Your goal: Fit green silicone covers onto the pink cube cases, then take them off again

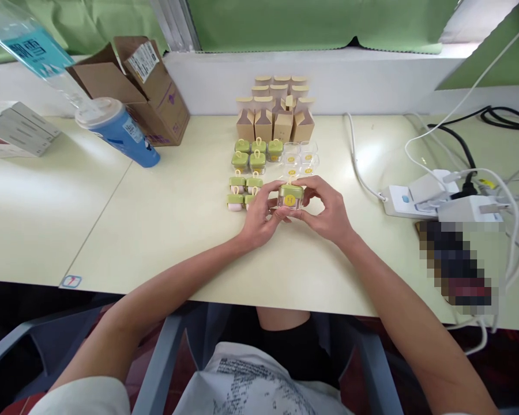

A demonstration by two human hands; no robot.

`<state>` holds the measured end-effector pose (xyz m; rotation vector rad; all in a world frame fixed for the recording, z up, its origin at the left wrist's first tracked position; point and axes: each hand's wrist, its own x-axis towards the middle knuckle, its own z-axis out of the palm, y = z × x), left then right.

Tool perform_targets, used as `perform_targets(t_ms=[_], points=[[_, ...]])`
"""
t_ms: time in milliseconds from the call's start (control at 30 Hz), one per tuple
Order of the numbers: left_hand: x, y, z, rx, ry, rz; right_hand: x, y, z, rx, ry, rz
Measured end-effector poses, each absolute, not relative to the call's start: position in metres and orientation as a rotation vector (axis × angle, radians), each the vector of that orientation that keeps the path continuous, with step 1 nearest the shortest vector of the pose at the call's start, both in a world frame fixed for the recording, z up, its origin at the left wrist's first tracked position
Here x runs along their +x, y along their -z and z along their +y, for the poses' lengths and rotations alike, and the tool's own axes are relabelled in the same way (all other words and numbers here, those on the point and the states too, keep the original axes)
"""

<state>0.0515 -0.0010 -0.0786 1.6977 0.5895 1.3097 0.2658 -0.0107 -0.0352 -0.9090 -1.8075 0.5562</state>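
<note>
Both hands hold one small clear cube box with a green lid (pixel 290 196) just above the pale table (pixel 164 225). My left hand (pixel 259 216) grips its left side and my right hand (pixel 324 210) its right, fingers curled round it. Just behind lie several closed green-lidded boxes (pixel 255 155), a few green lids with pink parts (pixel 241 191), and empty clear boxes (pixel 300 157). Several tan paper cartons (pixel 277 112) stand in rows at the back.
An open brown cardboard box (pixel 142 86), a blue cup (pixel 121 131) and a plastic water bottle (pixel 30 49) are at the back left. A white box (pixel 17 129) lies far left. A power strip (pixel 404 202), chargers and cables crowd the right side.
</note>
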Motion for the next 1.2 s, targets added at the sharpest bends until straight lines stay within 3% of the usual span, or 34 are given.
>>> perform_targets(t_ms=[167, 267, 533, 733, 867, 1200], points=[[0.055, 0.071, -0.007, 1.892, -1.354, 0.64, 0.271, 0.027, -0.009, -0.771, -1.098, -1.688], [0.059, 0.072, -0.007, 2.02, -1.401, 0.659, 0.272, 0.026, -0.012, -0.828, -1.187, -1.629], [0.055, 0.075, -0.01, 2.313, -1.465, 0.85, 0.295, -0.008, 0.032, -1.008, -0.749, -1.68], [0.049, 0.069, -0.02, 2.834, -1.309, 0.611, 0.283, -0.048, 0.102, -1.076, -0.412, -1.994], [0.049, 0.072, -0.021, 3.004, -1.088, 0.553, 0.259, -0.033, 0.128, -1.141, -0.422, -2.118], [0.049, 0.076, -0.019, 3.001, -0.984, 0.525, 0.245, 0.001, 0.144, -1.17, -0.297, -2.262]])
